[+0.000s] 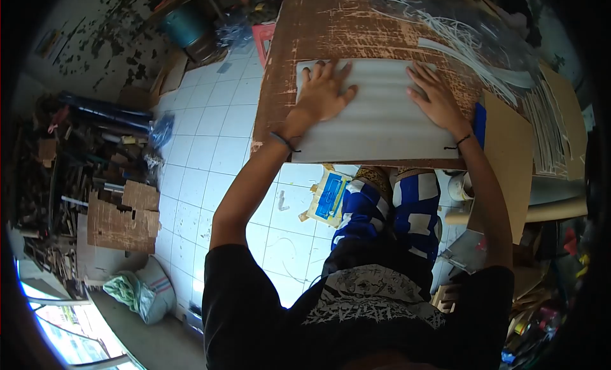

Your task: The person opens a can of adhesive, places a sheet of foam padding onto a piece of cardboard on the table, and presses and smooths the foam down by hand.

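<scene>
Beneath both palms lay the white sheet [369,131], flat on the worn brown tabletop [318,26], w/ its near edge close to the table's edge, on the body side of the wrists. The left hand [323,95] was open, palm down, fingers spread near the sheet's far left corner, thumb angled inward. The right hand [439,99] was also open, palm down near the far right corner, fingers straighter & closer together. Neither had hold of anything; both just rested on the sheet, well apart, w/ its bare middle btwn them. How hard they pressed, can't tell.

Beyond & right of the right hand sat thin white strips [439,29], some in clear plastic; a cardboard panel [512,137] stood out beside the right forearm.

For smoothing/steadying, flat palms prob. served better than a pinch: light, even pressure L & R, worked outward from the middle b/c soft ripples showed btwn the hands. Too hard a push one way could've skewed the sheet or creased it, esp. w/ the near edge so close to the drop.
</scene>
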### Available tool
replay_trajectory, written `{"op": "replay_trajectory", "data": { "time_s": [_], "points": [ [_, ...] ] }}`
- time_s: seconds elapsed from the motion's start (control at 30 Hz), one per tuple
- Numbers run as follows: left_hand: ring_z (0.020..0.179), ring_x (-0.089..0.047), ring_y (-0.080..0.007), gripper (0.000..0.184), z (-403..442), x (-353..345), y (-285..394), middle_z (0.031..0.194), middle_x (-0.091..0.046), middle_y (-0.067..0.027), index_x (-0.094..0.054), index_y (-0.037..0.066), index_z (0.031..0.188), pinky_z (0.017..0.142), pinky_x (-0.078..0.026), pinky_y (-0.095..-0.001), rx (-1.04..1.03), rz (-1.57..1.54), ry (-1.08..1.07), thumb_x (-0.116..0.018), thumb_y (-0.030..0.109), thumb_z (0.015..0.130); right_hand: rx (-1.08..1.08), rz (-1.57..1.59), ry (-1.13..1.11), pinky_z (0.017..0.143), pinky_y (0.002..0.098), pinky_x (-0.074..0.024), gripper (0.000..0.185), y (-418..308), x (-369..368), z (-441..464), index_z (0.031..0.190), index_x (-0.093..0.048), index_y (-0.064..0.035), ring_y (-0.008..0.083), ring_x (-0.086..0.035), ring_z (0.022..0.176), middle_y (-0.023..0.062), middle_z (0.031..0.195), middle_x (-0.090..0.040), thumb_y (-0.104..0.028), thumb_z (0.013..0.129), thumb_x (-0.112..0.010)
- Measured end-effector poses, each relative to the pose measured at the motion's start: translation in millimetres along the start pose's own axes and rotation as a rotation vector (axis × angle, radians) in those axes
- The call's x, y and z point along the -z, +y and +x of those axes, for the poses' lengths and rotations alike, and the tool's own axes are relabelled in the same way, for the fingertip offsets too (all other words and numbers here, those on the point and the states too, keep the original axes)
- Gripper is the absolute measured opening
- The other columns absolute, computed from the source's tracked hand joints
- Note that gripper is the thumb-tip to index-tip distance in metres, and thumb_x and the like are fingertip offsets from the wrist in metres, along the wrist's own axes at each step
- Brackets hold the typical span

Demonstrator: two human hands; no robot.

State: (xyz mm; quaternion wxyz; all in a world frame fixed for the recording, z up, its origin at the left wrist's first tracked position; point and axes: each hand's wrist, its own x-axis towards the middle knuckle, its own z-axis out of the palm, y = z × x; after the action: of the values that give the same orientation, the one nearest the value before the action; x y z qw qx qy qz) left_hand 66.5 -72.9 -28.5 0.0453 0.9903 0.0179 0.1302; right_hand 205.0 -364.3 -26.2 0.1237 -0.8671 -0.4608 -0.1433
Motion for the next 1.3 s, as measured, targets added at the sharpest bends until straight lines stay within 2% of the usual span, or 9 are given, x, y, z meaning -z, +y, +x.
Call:
{"op": "replay_trajectory", "data": {
  "time_s": [0.17, 0.27, 0.47, 0.57, 0.67, 0.8, 0.9, 0.97, 1.3],
  "points": [
    [0.149, -0.029, -0.0426, 0.071, -1, 5, 1, 0.165, -0.033, -0.0152, -0.038, 0.022, 0.161, 0.118, -0.021, -0.061, 0.007, -0.017, -0.033, -0.04, 0.061, 0.101, -0.045, 0.203, 0.042, 0.124, 0.0527, -0.0255, 0.079, 0, 4, -3, 0.166, -0.016, -0.0139, 0.0418, -0.033, 0.15, 0.0223, 0.161, -0.039, -0.046, 0.105, -0.055],
    [0.149, -0.03, -0.0414, 0.069, -1, -3, -2, 0.163, -0.035, -0.0158, -0.04, 0.022, 0.16, 0.118, -0.021, -0.0611, 0.01, -0.073, 0.043, -0.042, 0.059, 0.102, -0.101, 0.367, 0.101, 0.124, 0.0541, -0.0246, 0.074, -5, 4, -5, 0.165, -0.023, -0.016, 0.04, -0.027, 0.154, 0.0216, 0.164, -0.033, -0.045, 0.105, -0.056],
    [0.148, -0.032, -0.0411, 0.066, -5, 2, -4, 0.162, -0.037, -0.016, -0.043, 0.023, 0.158, 0.118, -0.023, -0.0621, -0.023, -0.034, 0.057, -0.044, 0.057, 0.102, -0.028, -0.083, -0.043, 0.125, 0.0551, -0.0214, 0.065, -1, 4, -4, 0.162, -0.035, -0.0202, 0.0344, -0.012, 0.159, 0.0159, 0.17, -0.021, -0.049, 0.106, -0.052],
    [0.148, -0.033, -0.0415, 0.065, -3, 1, -2, 0.163, -0.037, -0.0152, -0.045, 0.023, 0.157, 0.118, -0.023, -0.0623, -0.026, -0.04, 0.05, -0.044, 0.057, 0.101, 0.102, -0.024, 0.223, 0.125, 0.0535, -0.0236, 0.066, -4, 4, -5, 0.162, -0.033, -0.0201, 0.0365, -0.019, 0.157, 0.0158, 0.169, -0.026, -0.05, 0.106, -0.05],
    [0.147, -0.033, -0.0417, 0.064, -4, 2, -1, 0.163, -0.036, -0.0149, -0.043, 0.024, 0.158, 0.118, -0.023, -0.062, -0.025, -0.022, 0.049, -0.043, 0.056, 0.102, 0.058, 0.077, -0.011, 0.124, 0.0512, -0.0255, 0.069, -2, 9, -4, 0.163, -0.029, -0.0157, 0.0405, -0.025, 0.154, 0.0185, 0.167, -0.029, -0.048, 0.106, -0.051],
    [0.147, -0.031, -0.0441, 0.073, -6, -2, 1, 0.163, -0.032, -0.0195, -0.038, 0.017, 0.16, 0.118, -0.02, -0.0665, 0.039, -0.128, 0.123, -0.043, 0.059, 0.101, -0.048, 0.328, 0.126, 0.125, 0.0529, -0.0216, 0.073, -8, 13, -5, 0.162, -0.028, -0.0066, 0.0424, -0.023, 0.154, 0.0214, 0.167, -0.027, -0.048, 0.106, -0.05],
    [0.156, -0.013, -0.0449, 0.078, -7, 4, 0, 0.169, -0.016, -0.0235, -0.043, 0.012, 0.157, 0.121, -0.009, -0.0691, 0.013, 0.014, 0.152, -0.044, 0.064, 0.1, 0.03, -0.274, -0.14, 0.125, 0.0586, -0.0184, 0.072, -16, 23, -11, 0.161, -0.032, -0.0082, 0.0407, -0.015, 0.157, 0.0214, 0.17, -0.017, -0.049, 0.105, -0.051],
    [0.159, 0.0, -0.0433, 0.08, -9, 6, 1, 0.171, -0.007, -0.0234, -0.047, 0.01, 0.155, 0.123, -0.002, -0.0672, 0.03, 0.018, 0.077, -0.043, 0.067, 0.099, 0.088, -0.234, 0.005, 0.124, 0.0605, -0.018, 0.071, -14, 26, -7, 0.16, -0.034, -0.0088, 0.0401, -0.01, 0.158, 0.021, 0.171, -0.012, -0.049, 0.105, -0.051],
    [0.157, -0.018, -0.041, 0.095, -6, 13, 6, 0.166, -0.027, -0.0229, -0.01, 0.003, 0.164, 0.127, -0.008, -0.0589, 0.08, -0.053, -0.034, -0.047, 0.062, 0.1, 0.194, 0.309, 0.439, 0.124, 0.0619, -0.0179, 0.074, -18, 32, 24, 0.162, -0.026, -0.0061, 0.0403, -0.024, 0.154, 0.0223, 0.167, -0.024, -0.046, 0.105, -0.053]
  ]
}}
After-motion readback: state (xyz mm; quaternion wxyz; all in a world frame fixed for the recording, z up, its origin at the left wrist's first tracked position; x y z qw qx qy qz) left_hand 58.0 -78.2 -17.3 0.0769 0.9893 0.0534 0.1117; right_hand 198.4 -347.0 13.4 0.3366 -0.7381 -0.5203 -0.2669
